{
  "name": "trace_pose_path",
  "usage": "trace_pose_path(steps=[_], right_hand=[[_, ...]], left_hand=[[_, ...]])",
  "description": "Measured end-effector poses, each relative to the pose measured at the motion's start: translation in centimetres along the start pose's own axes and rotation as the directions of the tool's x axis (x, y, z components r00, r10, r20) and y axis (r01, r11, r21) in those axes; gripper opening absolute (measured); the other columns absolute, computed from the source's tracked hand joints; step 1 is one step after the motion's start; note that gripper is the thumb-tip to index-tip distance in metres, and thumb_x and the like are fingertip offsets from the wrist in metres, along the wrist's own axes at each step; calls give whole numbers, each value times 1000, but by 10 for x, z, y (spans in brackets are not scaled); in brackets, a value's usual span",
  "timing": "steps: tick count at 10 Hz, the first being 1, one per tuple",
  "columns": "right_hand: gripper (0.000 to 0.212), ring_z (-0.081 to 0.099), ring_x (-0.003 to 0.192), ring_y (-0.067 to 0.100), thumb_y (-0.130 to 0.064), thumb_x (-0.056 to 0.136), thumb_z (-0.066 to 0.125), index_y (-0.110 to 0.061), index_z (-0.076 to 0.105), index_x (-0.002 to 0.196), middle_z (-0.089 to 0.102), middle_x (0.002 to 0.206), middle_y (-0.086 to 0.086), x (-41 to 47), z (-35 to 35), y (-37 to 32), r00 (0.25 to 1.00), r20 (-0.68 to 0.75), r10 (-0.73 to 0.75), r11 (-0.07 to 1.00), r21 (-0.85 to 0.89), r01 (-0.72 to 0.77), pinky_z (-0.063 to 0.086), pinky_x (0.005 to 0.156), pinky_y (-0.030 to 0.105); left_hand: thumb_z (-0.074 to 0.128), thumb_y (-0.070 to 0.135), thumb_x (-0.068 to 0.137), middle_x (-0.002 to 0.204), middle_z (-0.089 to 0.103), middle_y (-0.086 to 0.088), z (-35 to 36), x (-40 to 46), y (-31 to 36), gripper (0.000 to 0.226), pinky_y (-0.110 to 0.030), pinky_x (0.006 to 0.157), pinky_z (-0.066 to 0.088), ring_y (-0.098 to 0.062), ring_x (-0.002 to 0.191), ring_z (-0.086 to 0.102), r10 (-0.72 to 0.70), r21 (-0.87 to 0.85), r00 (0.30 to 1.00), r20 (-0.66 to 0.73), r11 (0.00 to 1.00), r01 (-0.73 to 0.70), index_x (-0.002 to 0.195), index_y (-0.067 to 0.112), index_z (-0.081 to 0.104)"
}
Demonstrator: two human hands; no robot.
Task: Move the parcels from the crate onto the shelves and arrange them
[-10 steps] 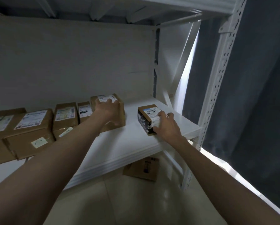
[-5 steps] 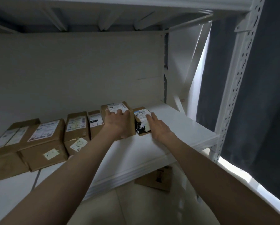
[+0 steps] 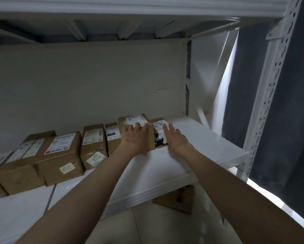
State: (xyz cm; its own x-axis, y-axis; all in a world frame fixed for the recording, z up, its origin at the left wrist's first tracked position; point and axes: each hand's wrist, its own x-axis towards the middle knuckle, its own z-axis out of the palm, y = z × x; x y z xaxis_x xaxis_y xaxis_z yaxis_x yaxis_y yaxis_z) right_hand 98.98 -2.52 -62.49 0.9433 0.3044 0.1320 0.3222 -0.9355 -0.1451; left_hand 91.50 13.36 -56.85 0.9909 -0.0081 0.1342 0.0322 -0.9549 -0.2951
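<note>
A row of brown cardboard parcels lines the back of the white shelf (image 3: 200, 148). My left hand (image 3: 136, 139) rests on the top and front of a brown parcel (image 3: 134, 120) with a white label, fingers spread over it. Just right of it stands a smaller parcel (image 3: 159, 136) with a black side and a white label, pushed against the brown one. My right hand (image 3: 175, 138) lies flat against that small parcel's right side, fingers straight. The crate is not in view.
Several more labelled parcels (image 3: 59, 152) fill the shelf to the left. The shelf's right part is bare up to the perforated upright (image 3: 264, 103). A flat cardboard piece (image 3: 176, 201) lies on the floor below. A dark curtain (image 3: 292, 103) hangs at right.
My right hand has slid the small black-sided parcel leftward and back until it sits against the brown parcel. My left hand stayed on the brown parcel. The view has tilted upward.
</note>
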Motion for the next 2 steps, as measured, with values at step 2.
trace_pose_path(steps=[2], right_hand=[[80,30,139,33,-6,87,65,-12,21,154,21,159,11,-25,-13,-20,985,-171,-4,996,92,20,37,107,45]], left_hand=[[73,57,72,163,2,-11,-7,-10,-2,115,-56,119,5,-40,148,0,-15,1,1000,17,1000,15,155,24,1]])
